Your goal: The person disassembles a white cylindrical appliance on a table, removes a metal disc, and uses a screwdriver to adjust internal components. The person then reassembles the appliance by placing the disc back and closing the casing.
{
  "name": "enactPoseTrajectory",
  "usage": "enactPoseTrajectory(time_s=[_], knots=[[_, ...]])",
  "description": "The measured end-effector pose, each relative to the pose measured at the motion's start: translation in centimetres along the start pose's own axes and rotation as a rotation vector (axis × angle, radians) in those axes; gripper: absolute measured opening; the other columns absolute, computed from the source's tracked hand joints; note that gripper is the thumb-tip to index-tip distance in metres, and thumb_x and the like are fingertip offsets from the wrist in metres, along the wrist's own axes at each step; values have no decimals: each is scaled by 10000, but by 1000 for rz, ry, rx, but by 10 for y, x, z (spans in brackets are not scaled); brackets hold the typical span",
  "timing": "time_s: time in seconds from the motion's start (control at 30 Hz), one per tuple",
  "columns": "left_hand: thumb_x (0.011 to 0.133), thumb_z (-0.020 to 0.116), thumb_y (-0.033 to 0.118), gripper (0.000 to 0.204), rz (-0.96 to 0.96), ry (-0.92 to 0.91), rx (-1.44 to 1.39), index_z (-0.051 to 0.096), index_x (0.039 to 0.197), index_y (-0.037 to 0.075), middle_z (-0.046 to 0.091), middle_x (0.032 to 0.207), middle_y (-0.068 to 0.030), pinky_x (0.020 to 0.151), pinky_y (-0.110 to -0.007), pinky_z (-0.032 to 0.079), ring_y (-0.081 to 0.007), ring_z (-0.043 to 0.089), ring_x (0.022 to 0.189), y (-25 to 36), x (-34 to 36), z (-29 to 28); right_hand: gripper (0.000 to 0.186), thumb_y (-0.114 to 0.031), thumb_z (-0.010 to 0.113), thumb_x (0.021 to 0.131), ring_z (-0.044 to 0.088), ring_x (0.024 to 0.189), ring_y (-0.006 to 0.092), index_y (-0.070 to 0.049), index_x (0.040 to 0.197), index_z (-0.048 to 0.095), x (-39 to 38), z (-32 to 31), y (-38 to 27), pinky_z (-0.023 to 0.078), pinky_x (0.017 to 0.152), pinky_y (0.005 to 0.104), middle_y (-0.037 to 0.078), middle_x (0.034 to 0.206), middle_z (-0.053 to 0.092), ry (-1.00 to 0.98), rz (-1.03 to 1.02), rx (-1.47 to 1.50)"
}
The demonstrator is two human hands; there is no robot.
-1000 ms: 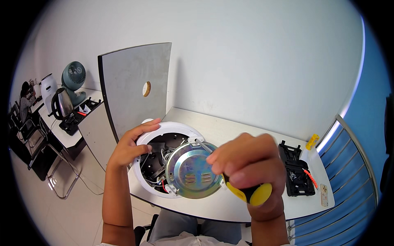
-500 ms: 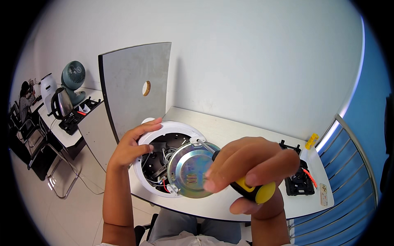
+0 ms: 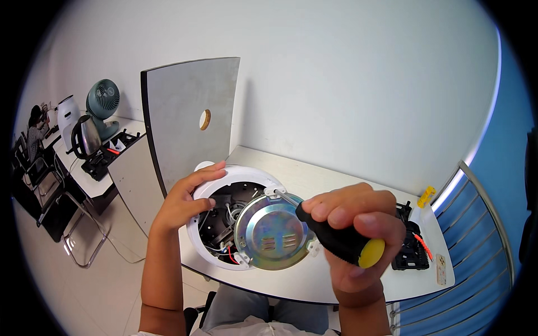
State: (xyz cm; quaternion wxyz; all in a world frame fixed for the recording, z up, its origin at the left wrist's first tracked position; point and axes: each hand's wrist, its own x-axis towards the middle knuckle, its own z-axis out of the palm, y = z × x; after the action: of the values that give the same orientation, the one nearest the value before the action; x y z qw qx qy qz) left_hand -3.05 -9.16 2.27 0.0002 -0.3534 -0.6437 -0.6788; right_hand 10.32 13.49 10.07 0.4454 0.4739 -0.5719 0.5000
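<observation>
1. The left hand [image 3: 188, 196] pinches the upper-left rim of the white round housing [image 3: 249, 175], between fingers and thumb, on the worktop [image 3: 322, 175].
2. The right hand's [image 3: 361, 229] fingers wrap the screwdriver [image 3: 337, 239]; its shaft reaches the upper white tab [image 3: 272, 192].
3. The metal disc [image 3: 274, 227] lies left of those fingers, partly over the housing's opening.
4. Left forearm near upright; right hand raised, handle slanting down to the right.

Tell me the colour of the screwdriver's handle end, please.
The handle end is yellow, in head view.
</observation>
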Motion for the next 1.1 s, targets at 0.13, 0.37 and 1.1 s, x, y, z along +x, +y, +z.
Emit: enactPoseTrajectory(time_s=[0.13, 0.37, 1.1], knots=[[608, 610, 34, 600, 14, -8, -25, 575, 1206, 9, 417, 1401, -171, 1087, -347, 247, -247, 382, 1306, 2, 1, 1, 316, -159, 763, 746, 554, 779, 216, -107, 1003, 585, 9, -13, -11, 456, 661, 318, 78, 956, 562, -119, -67, -249], [604, 594, 16, 606, -31, 27, -31, 569, 1210, 10, 416, 1402, -170, 1088, -340, 249, -244, 389, 1301, 2, 1, -1, 330, -455, 764, 686, 367, 540, 108, -175, 744, 601, 40, -9, -49, 266, 473, 271, -18, 622, 339, -491, 7, -995], [607, 577, -27, 591, 67, -36, 106, 605, 1190, 63, 436, 1393, -152, 1081, -358, 269, -260, 380, 1309, 6, -3, 16, 266, -250, 725, 673, 373, 492, 127, -199, 907, 610, 38, -46, -106, 272, 428, 286, -19, 636, 363, -923, -97, -1335]])
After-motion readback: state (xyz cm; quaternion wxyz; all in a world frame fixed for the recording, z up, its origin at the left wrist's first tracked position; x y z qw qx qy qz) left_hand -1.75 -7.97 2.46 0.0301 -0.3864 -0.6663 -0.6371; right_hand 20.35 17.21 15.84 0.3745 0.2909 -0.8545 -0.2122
